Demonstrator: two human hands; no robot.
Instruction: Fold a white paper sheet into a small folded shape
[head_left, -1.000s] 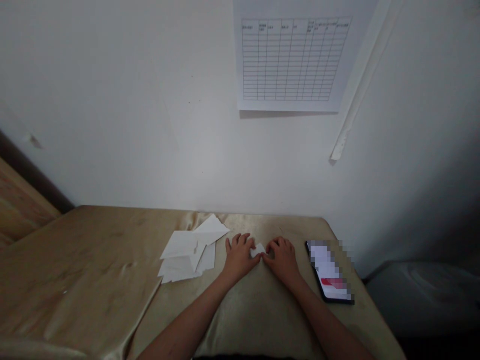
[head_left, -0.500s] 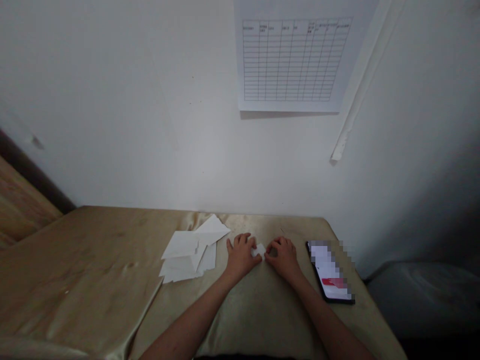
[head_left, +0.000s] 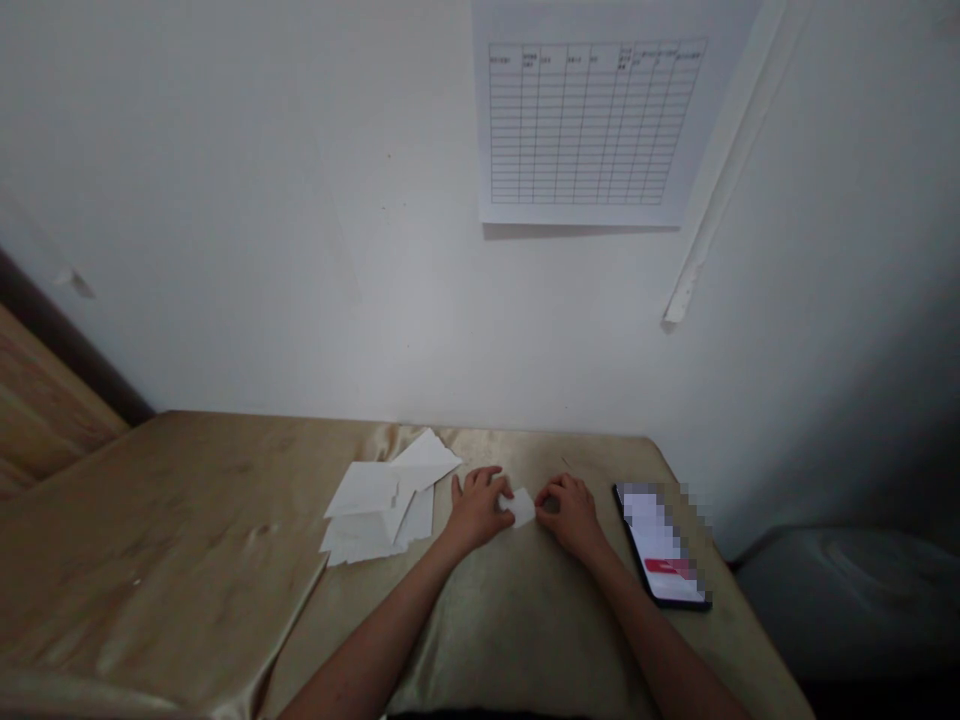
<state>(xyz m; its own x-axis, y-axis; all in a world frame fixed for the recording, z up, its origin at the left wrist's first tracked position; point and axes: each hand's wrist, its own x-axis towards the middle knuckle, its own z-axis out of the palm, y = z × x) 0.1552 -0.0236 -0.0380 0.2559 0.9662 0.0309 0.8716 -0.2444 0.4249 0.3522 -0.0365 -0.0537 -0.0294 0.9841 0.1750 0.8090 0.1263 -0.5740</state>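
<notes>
Satiny cloth under angular paper

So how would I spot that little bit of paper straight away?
On the gold-coloured cloth below the wall, find the person's left hand and right hand. The small white paper lies between their fingertips. Unlike the larger sheets heaped beyond the left hand, it sits apart.

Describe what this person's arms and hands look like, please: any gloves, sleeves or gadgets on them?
The left hand and right hand are bare, ungloved human hands. No sleeve, watch, bracelet or cable shows on either forearm. A dark edge at the bottom may be clothing.
</notes>
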